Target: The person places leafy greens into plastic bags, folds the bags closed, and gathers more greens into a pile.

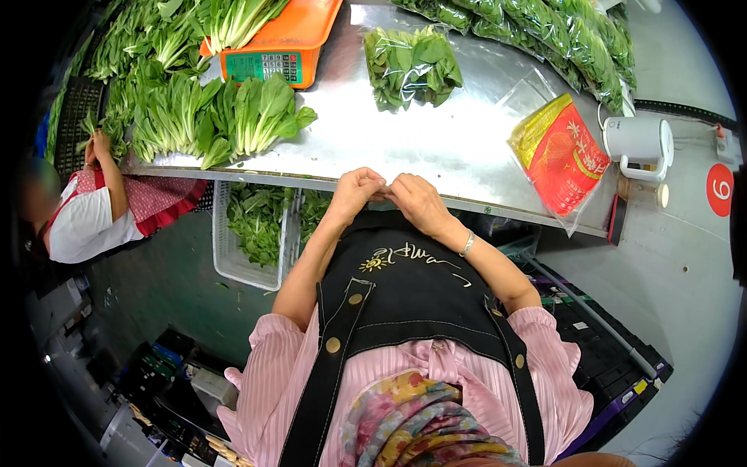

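Note:
At the front edge of the metal table point(334, 132), my left hand point(358, 192) and my right hand point(418, 204) meet in front of my black apron. The fingers of both are pinched together, tips almost touching. Whatever they hold, if anything, is too small or hidden to make out. Beyond them on the table lies a clear bag of leafy greens point(414, 70). Loose bunches of green leafy vegetables point(261, 117) are spread to the left, beside an orange weighing scale point(313, 35) with more greens on its pan.
Right of my hands lies a red and yellow plastic package point(564, 156); past it stand a white electric kettle point(638, 144) and a small jar point(644, 191). Bagged greens point(537, 35) are heaped far right. A white crate point(220, 241) holds greens below. A co-worker point(97, 210) handles greens at left.

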`<state>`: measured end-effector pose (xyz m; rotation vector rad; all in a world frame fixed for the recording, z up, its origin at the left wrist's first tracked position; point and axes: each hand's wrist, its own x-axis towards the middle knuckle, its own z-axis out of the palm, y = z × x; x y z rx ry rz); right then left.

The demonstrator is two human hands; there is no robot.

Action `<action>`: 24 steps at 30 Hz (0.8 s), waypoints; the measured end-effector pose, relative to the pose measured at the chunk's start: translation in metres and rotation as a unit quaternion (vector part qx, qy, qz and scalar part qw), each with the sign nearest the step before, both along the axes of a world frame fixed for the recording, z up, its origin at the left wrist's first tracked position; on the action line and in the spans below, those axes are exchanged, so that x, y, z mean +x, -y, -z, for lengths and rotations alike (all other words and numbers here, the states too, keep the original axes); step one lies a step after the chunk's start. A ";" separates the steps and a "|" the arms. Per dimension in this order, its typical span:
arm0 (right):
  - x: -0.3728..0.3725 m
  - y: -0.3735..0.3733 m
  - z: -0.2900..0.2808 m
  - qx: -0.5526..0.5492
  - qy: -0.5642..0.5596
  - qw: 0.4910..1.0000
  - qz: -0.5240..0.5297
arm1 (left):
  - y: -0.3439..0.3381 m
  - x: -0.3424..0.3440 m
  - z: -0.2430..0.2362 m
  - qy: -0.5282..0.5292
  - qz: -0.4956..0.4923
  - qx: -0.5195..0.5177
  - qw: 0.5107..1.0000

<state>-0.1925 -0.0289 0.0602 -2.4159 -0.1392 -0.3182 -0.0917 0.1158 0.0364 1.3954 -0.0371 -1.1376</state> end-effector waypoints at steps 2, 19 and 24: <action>-0.002 0.002 -0.001 0.014 0.003 1.000 -0.003 | 0.003 -0.001 -0.004 -0.015 -0.012 -0.011 1.000; -0.272 0.035 0.110 -0.078 -0.494 0.864 0.050 | -0.022 0.016 -0.009 0.092 0.037 -0.036 0.994; -0.127 0.106 -0.007 0.336 -0.435 0.817 0.172 | -0.016 0.021 -0.002 0.628 0.035 0.091 0.772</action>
